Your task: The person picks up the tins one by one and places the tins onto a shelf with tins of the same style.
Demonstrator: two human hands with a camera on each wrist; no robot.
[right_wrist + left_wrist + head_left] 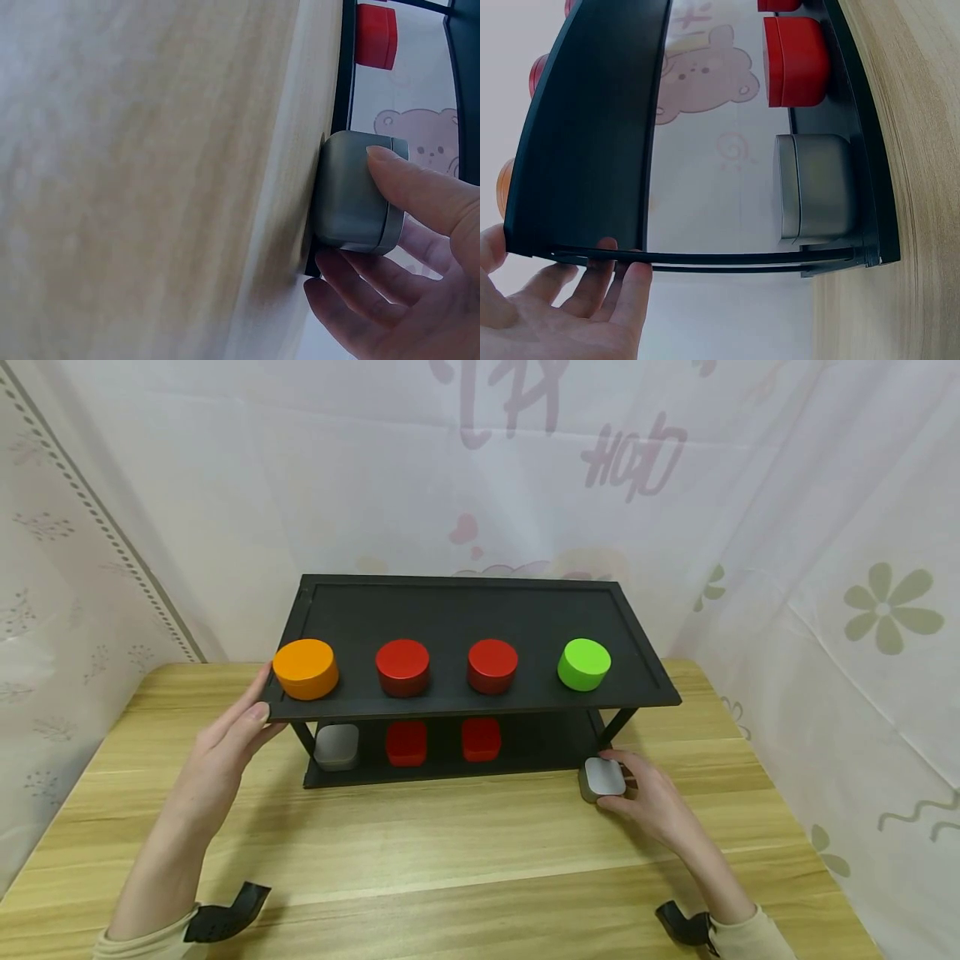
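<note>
A black two-tier rack (450,606) stands on the wooden table. My left hand (225,745) holds the left end of its upper tier, thumb at the front corner; in the left wrist view the fingers (634,296) reach the side bar. My right hand (654,797) grips a square silver tin (604,778) at the right front of the lower tier. In the right wrist view, the thumb lies on one side of this tin (352,191) and the fingers on the other. Another silver tin (337,747) and two red square tins (407,744) sit on the lower tier.
Along the upper tier's front stand an orange round tin (306,669), two red round tins (402,668) and a green round tin (584,664). A patterned white cloth (375,485) hangs behind and beside the table (420,860).
</note>
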